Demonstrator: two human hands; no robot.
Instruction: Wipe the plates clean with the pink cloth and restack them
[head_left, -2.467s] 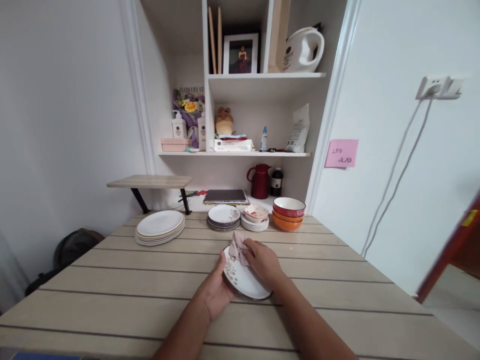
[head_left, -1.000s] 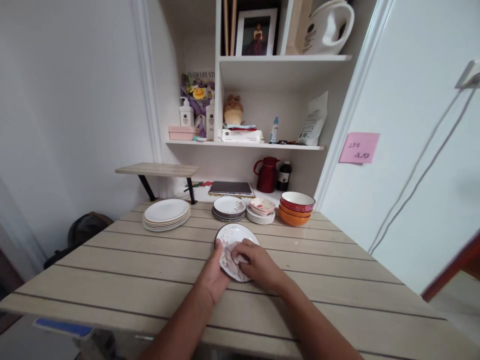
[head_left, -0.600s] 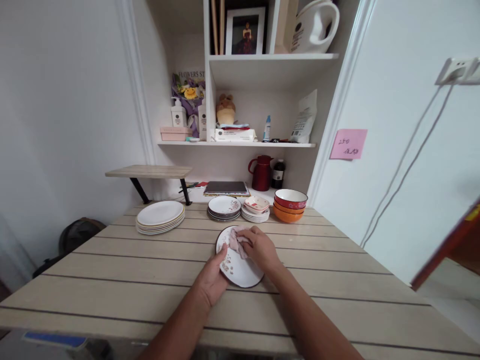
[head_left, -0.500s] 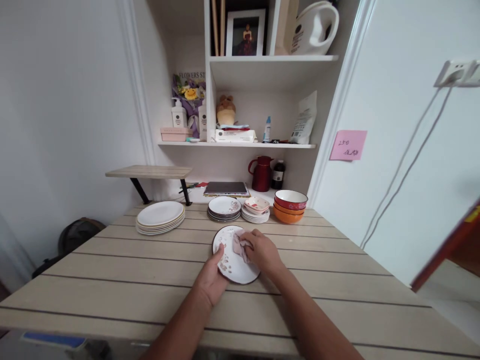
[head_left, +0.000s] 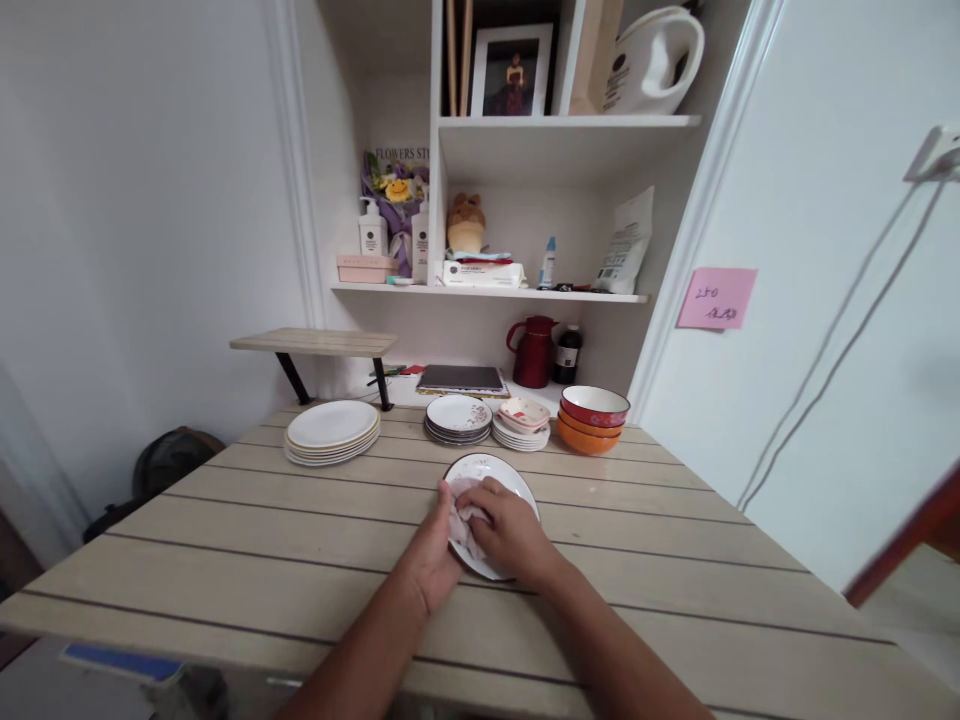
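The right hand (head_left: pixel 511 528) is now holding the cloth (head_left: pixel 463 532) around the plate's (head_left: pixel 513 481) 8 o'clock, close to the left hand (head_left: pixel 435 562), instead of near 12. The flowers (head_left: pixel 478 466) are showing around 11 o'clock rather than along 9.

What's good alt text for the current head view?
A person's left hand holds the left edge of a white, dark-rimmed plate while the right hand holds a pale cloth against it, over a wooden table. Stacked plates and bowls sit farther back.

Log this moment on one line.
left hand: holds patterned plate by edge | right hand: holds cloth against plate | beyond: bowl stack
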